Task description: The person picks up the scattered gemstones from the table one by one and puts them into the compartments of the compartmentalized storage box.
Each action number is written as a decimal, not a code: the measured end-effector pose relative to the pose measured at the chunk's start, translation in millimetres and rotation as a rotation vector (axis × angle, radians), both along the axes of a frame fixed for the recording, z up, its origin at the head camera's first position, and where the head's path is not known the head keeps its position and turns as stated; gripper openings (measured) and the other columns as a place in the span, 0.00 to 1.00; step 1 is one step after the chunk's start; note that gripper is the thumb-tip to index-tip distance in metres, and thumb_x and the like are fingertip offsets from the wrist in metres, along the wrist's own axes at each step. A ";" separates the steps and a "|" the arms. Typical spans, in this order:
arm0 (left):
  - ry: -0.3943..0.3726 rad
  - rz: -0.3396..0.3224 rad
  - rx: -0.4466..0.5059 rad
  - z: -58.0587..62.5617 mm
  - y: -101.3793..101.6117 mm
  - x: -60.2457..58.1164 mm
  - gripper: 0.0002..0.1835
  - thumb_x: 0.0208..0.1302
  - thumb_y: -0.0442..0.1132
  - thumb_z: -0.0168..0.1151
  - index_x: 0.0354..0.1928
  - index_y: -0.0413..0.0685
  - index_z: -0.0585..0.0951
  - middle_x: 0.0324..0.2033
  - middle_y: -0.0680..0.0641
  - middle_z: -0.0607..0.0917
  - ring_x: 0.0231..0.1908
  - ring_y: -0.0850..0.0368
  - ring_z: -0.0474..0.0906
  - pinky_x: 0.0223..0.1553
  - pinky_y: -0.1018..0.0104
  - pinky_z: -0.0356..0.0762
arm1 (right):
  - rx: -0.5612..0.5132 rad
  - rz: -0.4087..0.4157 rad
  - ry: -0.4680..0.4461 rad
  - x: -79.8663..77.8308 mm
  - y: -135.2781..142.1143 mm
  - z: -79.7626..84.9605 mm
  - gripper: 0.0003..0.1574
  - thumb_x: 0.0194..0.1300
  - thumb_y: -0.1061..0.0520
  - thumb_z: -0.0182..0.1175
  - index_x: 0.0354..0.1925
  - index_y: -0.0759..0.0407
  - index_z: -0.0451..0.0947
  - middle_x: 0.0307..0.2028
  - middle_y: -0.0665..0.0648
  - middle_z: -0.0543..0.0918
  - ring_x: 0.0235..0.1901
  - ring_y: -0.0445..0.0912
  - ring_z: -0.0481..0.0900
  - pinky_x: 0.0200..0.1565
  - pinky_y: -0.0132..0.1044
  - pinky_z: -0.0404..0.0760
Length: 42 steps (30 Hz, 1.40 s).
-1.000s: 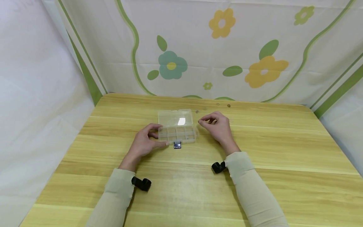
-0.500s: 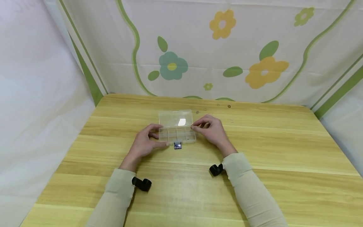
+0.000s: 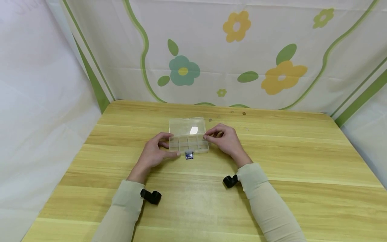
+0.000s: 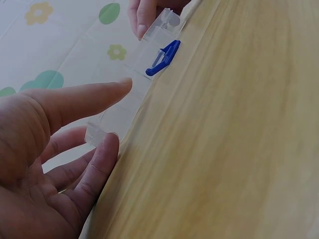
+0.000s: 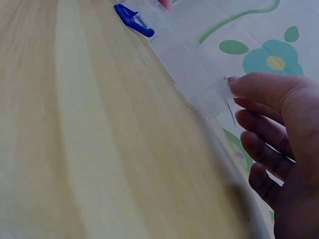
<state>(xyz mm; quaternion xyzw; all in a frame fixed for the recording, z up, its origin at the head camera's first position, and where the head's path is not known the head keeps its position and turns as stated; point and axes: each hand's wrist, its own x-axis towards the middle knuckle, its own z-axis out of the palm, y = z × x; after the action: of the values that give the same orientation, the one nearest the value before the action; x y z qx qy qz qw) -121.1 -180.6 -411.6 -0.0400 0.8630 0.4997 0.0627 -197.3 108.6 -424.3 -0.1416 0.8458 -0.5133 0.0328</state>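
Note:
A clear plastic compartment box (image 3: 183, 144) stands on the wooden table with its lid (image 3: 181, 126) folded back. Its blue latch (image 4: 163, 59) hangs from the front edge. My left hand (image 3: 153, 151) grips the box's left end, thumb along the front and fingers behind. Over the back right compartment, my right hand (image 3: 226, 139) pinches thumb against forefinger. A tiny dark thing (image 5: 232, 78) shows at those fingertips, its kind too small to tell. One small speck (image 3: 200, 148) lies in the front right compartment.
Behind the box lie several tiny pieces, among them a dark ring (image 3: 244, 113), a pale ring (image 3: 232, 112) and a grey piece (image 3: 210, 120). A clear piece (image 3: 247, 129) lies right of my right hand. A flowered curtain (image 3: 211, 50) hangs behind the table.
My right hand has moved left and a little nearer, from beside the box to above its back right compartment, where it has stayed for the last half second. My left hand keeps its hold.

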 end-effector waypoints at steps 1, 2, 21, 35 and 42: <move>0.002 -0.001 0.000 0.4 -0.1 0.3 0.41 0.54 0.44 0.87 0.70 0.53 0.80 0.56 0.39 0.85 0.55 0.44 0.81 0.56 0.53 0.76 | 0.000 0.000 -0.001 -0.1 -0.3 0.0 0.05 0.65 0.50 0.79 0.39 0.46 0.94 0.41 0.49 0.88 0.42 0.48 0.83 0.45 0.39 0.80; 0.002 -0.002 -0.001 0.3 -0.3 0.3 0.41 0.54 0.44 0.87 0.70 0.53 0.80 0.56 0.39 0.85 0.55 0.44 0.81 0.56 0.53 0.76 | 0.002 0.000 -0.003 -0.2 -0.5 0.1 0.05 0.65 0.50 0.78 0.40 0.46 0.94 0.41 0.49 0.88 0.42 0.48 0.83 0.45 0.39 0.81; -0.001 -0.002 -0.010 0.0 -2.2 0.3 0.41 0.55 0.44 0.86 0.71 0.53 0.79 0.58 0.40 0.84 0.56 0.44 0.81 0.58 0.50 0.76 | 0.010 -0.005 -0.021 -1.0 -1.5 0.2 0.06 0.66 0.49 0.78 0.40 0.46 0.93 0.41 0.50 0.89 0.42 0.50 0.83 0.46 0.43 0.81; 0.010 -0.013 0.001 2.0 -0.4 1.4 0.40 0.55 0.40 0.86 0.70 0.53 0.79 0.63 0.42 0.83 0.55 0.44 0.81 0.58 0.49 0.78 | 0.083 -0.058 0.001 -6.6 21.6 3.5 0.07 0.66 0.47 0.77 0.40 0.47 0.93 0.42 0.50 0.90 0.41 0.49 0.83 0.45 0.42 0.81; 0.008 -0.007 0.003 1.7 -0.4 1.6 0.40 0.55 0.40 0.86 0.70 0.53 0.79 0.62 0.41 0.83 0.56 0.43 0.81 0.58 0.49 0.78 | 0.128 -0.068 -0.024 -11.7 39.3 3.4 0.13 0.66 0.43 0.77 0.43 0.47 0.92 0.44 0.51 0.89 0.43 0.50 0.83 0.46 0.45 0.82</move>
<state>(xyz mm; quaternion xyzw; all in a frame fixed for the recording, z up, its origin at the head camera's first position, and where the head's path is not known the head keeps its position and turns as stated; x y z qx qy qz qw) -119.5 -181.0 -409.8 -0.0349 0.8626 0.5010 0.0613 -209.0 147.9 -421.0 -0.1041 0.8808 -0.4607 0.0346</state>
